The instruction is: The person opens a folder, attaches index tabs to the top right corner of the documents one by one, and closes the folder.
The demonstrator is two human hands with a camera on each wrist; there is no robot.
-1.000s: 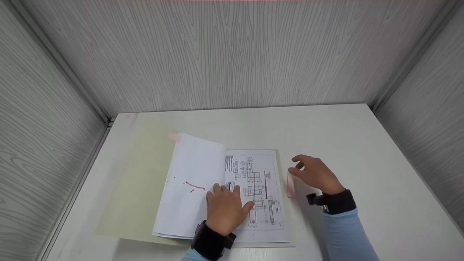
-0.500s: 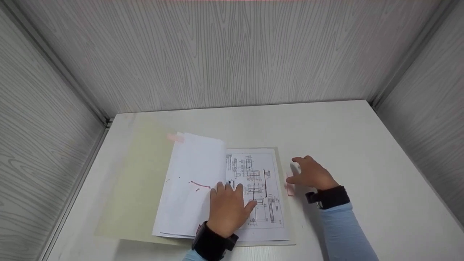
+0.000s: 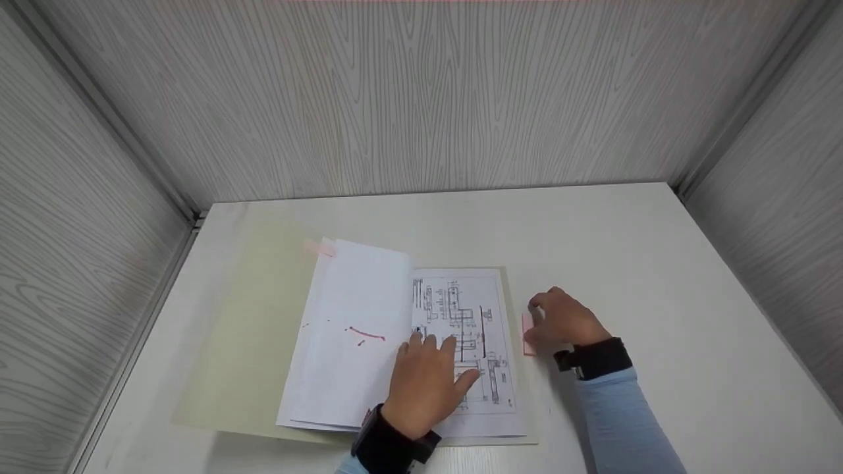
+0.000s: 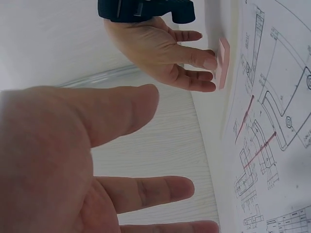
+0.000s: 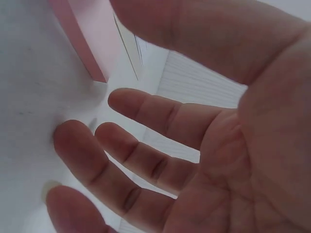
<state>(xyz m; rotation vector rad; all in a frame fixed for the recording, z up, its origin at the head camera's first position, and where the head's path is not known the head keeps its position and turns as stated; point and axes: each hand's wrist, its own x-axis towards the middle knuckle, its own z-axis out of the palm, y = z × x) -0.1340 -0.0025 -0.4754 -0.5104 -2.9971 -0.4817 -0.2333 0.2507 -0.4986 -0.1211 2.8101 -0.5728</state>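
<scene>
A pale green folder (image 3: 230, 355) lies open on the white table. My left hand (image 3: 425, 392) rests with spread fingers by the fold, across a turned white sheet (image 3: 342, 289) with red marks and a printed technical drawing (image 3: 497, 329). Just right of the folder sits a small pad of pink sticky notes (image 3: 528, 329). My right hand (image 3: 566, 320) hovers at its right side, thumb beside the pad and fingers loosely bent. In the right wrist view the pad (image 5: 90, 39) shows a thick edge, and the fingers stand apart from it.
A pink sticky tab (image 3: 320, 248) sticks out from the upper left corner of the turned sheet. Wood-grain panels (image 3: 421, 99) close off the back and both sides of the table (image 3: 593, 230).
My right hand has come down closer to the pink pad, its fingers bending more. The left hand has slid slightly right over the drawing.
</scene>
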